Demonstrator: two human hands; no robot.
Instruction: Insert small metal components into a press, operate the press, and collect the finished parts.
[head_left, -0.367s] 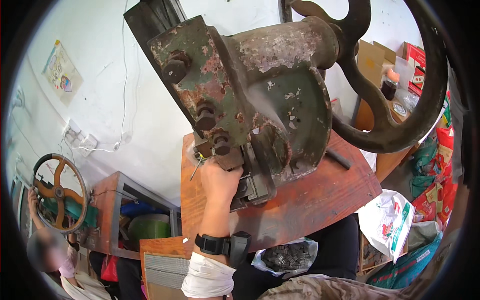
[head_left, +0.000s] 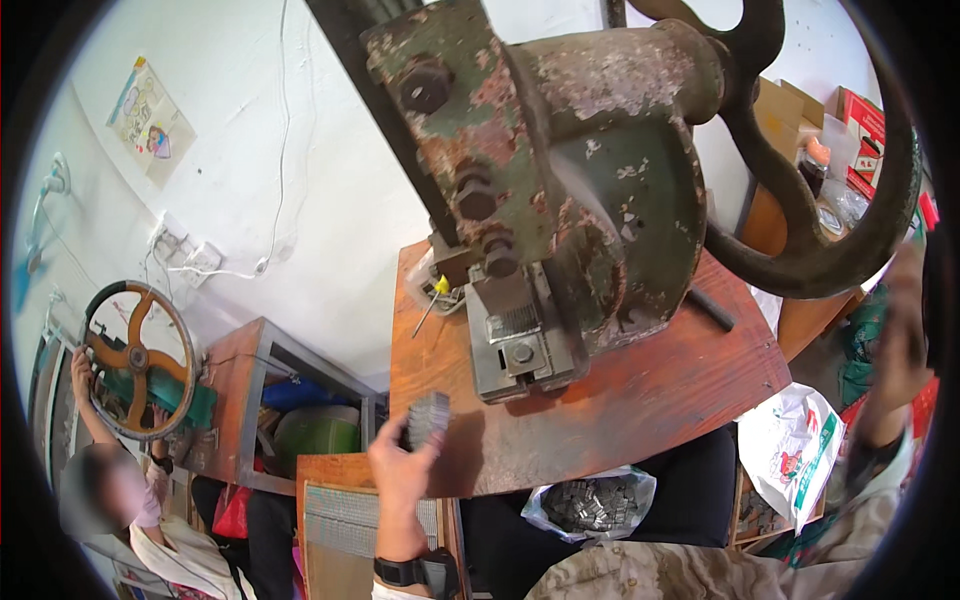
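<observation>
My left hand grips a small block of stacked grey metal pieces between thumb and fingers, above the left front of the wooden table. At the far right, my right hand is smeared by motion beside the rim of the big iron wheel; its fingers cannot be made out. The old green press, with chipped paint and rusty bolts, stands on the reddish table. Under its ram, the steel die shows a ribbed grey piece on top. A yellow-handled screwdriver rests just left of the die.
Below the table, a plastic bag holds many small metal pieces. A tray with rows of grey pieces sits at lower left. A dark bar lies behind the press. At far left, another person grasps a second wheel.
My left hand has drawn back from under the ram toward the table's front left, now with the metal block. My right hand has come into view at right. The view has shifted slightly.
</observation>
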